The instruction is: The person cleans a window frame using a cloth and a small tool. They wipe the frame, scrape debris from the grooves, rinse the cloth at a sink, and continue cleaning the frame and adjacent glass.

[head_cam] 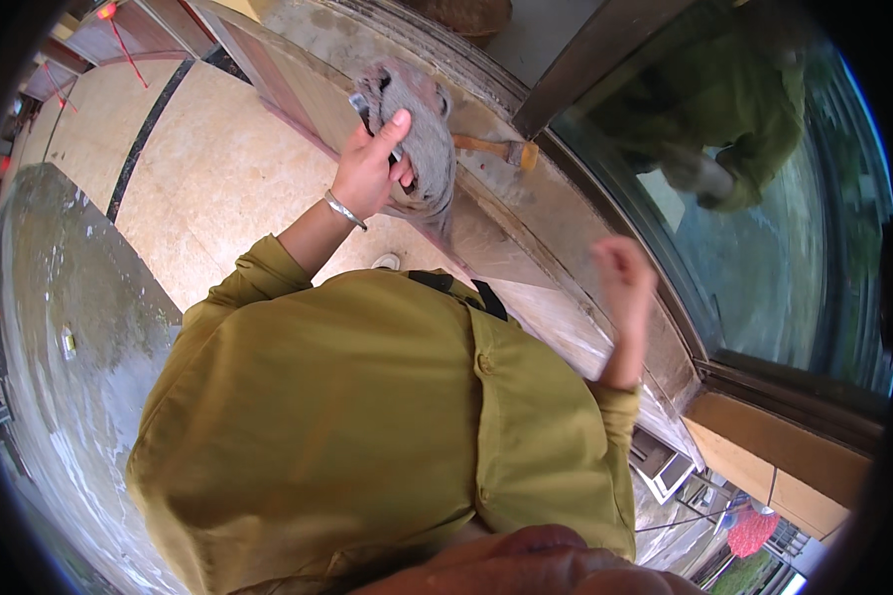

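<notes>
A crumpled grey cloth hangs from my left hand, its thumb over the cloth and its fingers curled around it. Against the same palm is a narrow dark object with a shiny metallic end, mostly hidden by cloth and fingers. My right hand is raised over the stone window ledge, near the window glass. It is motion-blurred with bent fingers, and I cannot make out whether anything is in it. On the ledge, right of the cloth, lies a wooden-handled tool, partly covered by the cloth.
A dark metal window frame runs along the ledge. Pale floor tiles with a dark strip stretch left, beside wet concrete where a small bottle lies. A pink-red bag is at lower right.
</notes>
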`<state>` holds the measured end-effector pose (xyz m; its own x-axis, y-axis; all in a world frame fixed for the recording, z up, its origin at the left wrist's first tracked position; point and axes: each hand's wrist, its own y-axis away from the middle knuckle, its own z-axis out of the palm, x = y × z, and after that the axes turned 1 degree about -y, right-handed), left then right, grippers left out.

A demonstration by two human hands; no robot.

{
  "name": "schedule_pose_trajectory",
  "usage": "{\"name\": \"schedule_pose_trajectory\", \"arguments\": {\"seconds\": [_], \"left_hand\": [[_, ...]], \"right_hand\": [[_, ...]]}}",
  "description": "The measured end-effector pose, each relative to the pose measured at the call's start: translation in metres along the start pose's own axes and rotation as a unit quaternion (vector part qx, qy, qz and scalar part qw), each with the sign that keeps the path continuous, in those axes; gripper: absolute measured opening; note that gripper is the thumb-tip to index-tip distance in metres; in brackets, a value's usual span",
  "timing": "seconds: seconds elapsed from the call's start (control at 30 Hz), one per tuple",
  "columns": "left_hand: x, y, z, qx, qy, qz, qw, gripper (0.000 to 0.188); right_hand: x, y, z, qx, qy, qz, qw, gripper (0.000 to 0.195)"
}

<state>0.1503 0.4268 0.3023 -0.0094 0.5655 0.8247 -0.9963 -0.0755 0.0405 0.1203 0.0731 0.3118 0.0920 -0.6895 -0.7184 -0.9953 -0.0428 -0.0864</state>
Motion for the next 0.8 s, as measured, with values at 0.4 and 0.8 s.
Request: {"name": "schedule_pose_trajectory", "arguments": {"seconds": [0.4,0.8], "left_hand": [[0.065,-0.042,-0.102,0.158,-0.238,0.263,0.921,0.025],[0.084,-0.136,-0.269,0.106,-0.156,0.030,0.982,0.041]], "right_hand": [[-0.052,-0.046,0.137,-0.038,0.023,-0.125,0.991,0.018],[-0.089,-0.119,0.205,-0.063,0.359,-0.144,0.920,0.019]]}}
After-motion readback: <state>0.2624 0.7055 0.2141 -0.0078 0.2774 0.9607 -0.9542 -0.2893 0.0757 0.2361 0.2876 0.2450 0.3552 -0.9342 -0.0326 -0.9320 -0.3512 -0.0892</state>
